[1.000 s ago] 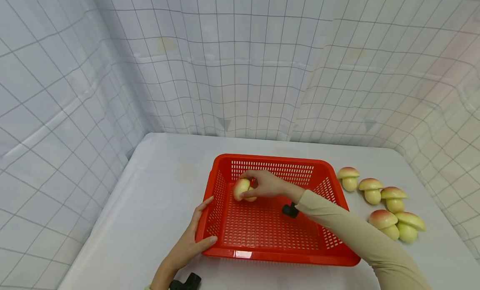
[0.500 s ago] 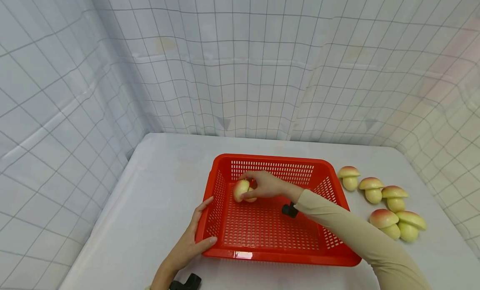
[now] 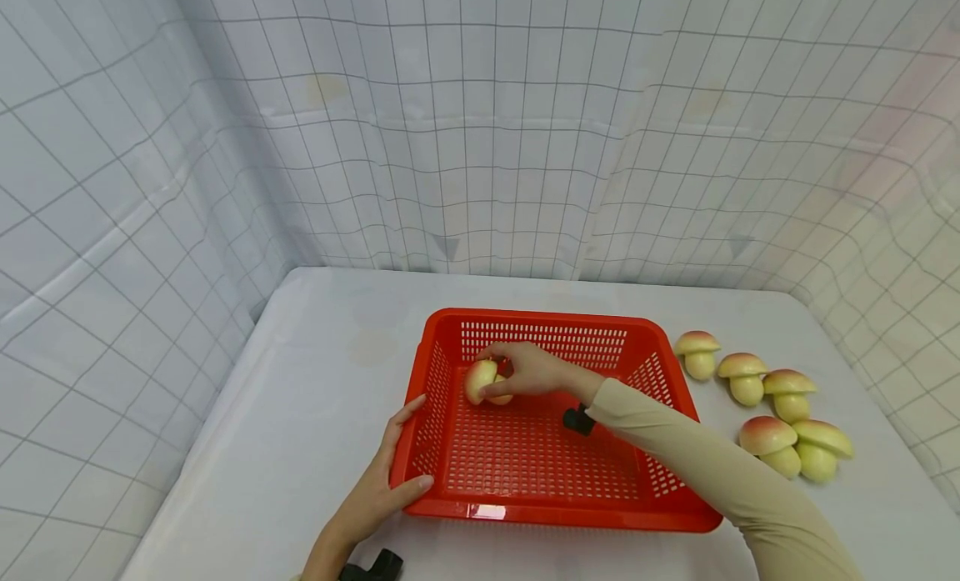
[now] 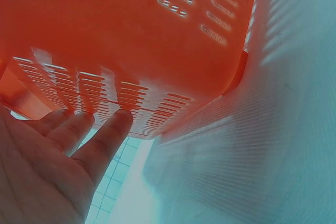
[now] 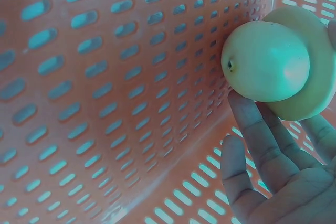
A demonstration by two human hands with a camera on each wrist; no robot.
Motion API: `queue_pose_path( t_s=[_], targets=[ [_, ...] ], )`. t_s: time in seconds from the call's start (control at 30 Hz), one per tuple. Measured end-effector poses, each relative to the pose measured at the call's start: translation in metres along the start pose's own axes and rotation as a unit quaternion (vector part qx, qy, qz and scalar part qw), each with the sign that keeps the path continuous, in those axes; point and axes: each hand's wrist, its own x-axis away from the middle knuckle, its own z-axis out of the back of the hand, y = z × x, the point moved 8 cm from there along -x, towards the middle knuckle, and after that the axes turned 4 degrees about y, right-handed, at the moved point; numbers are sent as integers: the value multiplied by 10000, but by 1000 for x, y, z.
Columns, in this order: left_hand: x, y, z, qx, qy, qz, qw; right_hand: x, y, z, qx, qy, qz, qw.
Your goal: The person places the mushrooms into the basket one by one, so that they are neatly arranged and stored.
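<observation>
A red perforated plastic basket (image 3: 540, 514) sits on the white-covered table. Inside it, toward the left, my right hand (image 3: 528, 368) pinches a toy mushroom (image 3: 478, 383) with a red-and-yellow cap, lying on its side. The right wrist view shows the round stem end of this mushroom (image 5: 265, 61) close to the basket floor, with fingers around the cap. My left hand (image 3: 375, 485) rests against the basket's front left corner, thumb on the front rim. In the left wrist view its fingers (image 4: 107, 140) reach out straight along the slotted outer wall.
Several more toy mushrooms (image 3: 789, 395) stand and lean on the table right of the basket, two of them side by side nearer the front. White gridded curtains (image 3: 525, 147) enclose the table at the back and sides.
Both hands, the mushroom and the basket hold nearly the same places. Only a very slight shift of the whole view shows.
</observation>
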Motion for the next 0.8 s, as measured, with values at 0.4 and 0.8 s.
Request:
queue_pose_path(
  t_s=[0.4, 0.8],
  targets=[
    [-1, -1, 0, -52, 40, 9, 10000, 1, -2, 0, -5, -29, -9, 10000],
    [-1, -1, 0, -47, 52, 26, 10000, 1, -3, -1, -16, -132, 11, 9999]
  ],
)
